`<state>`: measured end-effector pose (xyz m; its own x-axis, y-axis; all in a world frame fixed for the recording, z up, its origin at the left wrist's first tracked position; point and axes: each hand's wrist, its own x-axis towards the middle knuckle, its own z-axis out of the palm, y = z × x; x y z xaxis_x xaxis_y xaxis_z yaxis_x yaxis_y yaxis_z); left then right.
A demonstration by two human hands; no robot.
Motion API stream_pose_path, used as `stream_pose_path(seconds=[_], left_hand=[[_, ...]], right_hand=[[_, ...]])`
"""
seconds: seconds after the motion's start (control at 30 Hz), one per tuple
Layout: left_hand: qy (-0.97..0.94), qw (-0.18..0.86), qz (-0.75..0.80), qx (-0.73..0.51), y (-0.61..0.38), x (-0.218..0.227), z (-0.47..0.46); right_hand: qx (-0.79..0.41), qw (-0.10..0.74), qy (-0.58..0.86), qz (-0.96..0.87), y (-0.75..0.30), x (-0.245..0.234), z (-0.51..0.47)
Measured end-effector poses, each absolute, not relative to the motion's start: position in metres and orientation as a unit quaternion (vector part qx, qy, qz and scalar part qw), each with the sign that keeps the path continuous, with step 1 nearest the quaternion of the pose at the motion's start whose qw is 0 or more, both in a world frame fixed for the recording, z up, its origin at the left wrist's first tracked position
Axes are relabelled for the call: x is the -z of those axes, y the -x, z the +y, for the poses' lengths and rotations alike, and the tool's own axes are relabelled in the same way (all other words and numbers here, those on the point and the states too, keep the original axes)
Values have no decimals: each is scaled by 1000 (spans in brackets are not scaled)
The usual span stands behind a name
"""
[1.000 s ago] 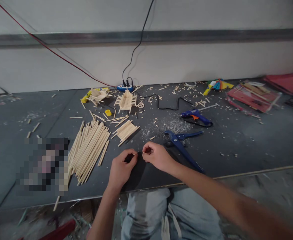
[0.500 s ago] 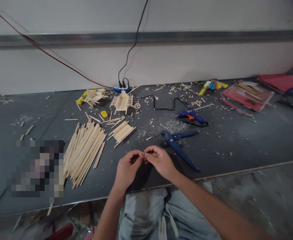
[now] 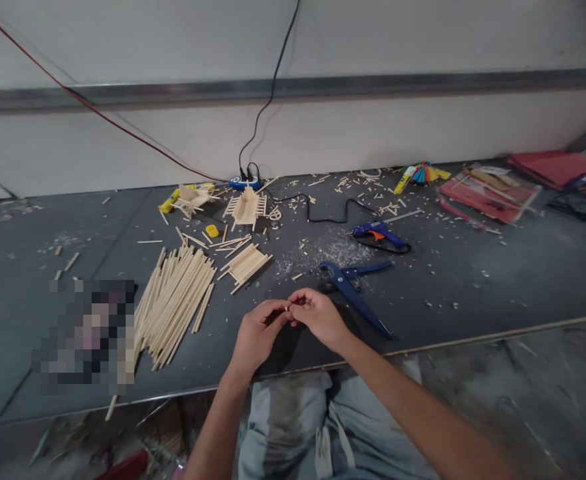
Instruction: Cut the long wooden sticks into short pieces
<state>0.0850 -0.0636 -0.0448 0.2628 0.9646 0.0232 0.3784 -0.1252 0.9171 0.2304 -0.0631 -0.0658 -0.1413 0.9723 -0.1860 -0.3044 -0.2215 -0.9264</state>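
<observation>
My left hand (image 3: 259,331) and my right hand (image 3: 319,319) meet above the table's front part, fingertips pinched together. Between them shows a tiny pale bit, too small to name; which hand grips it I cannot tell exactly. Just right of my hands lies a blue cutter (image 3: 355,293) with its handles spread. A small flat panel of wooden sticks (image 3: 246,267) rests beyond my left hand. Farther left spreads a pile of loose wooden sticks (image 3: 180,303). Behind stand two stick models, one a chair-like piece (image 3: 247,208), the other a tilted piece (image 3: 193,199).
A blue glue gun (image 3: 379,233) lies beyond the cutter, near pale shavings. A blue power socket (image 3: 244,182) with cables sits by the wall. Red packets (image 3: 490,195) and a yellow tube (image 3: 404,180) are at the back right. A yellow cap (image 3: 212,231) lies near the models.
The camera view has shifted slightly. My hands stay pinched together in nearly the same place, with the fingers moving only a little. The things on the table have not moved.
</observation>
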Motion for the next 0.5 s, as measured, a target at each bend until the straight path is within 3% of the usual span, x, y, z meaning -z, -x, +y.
stream_pose_path(seconds=[0.5], left_hand=[[-698, 412, 484, -329, -88, 41, -65]], right_hand=[[-636, 489, 452, -389, -232, 59, -63]])
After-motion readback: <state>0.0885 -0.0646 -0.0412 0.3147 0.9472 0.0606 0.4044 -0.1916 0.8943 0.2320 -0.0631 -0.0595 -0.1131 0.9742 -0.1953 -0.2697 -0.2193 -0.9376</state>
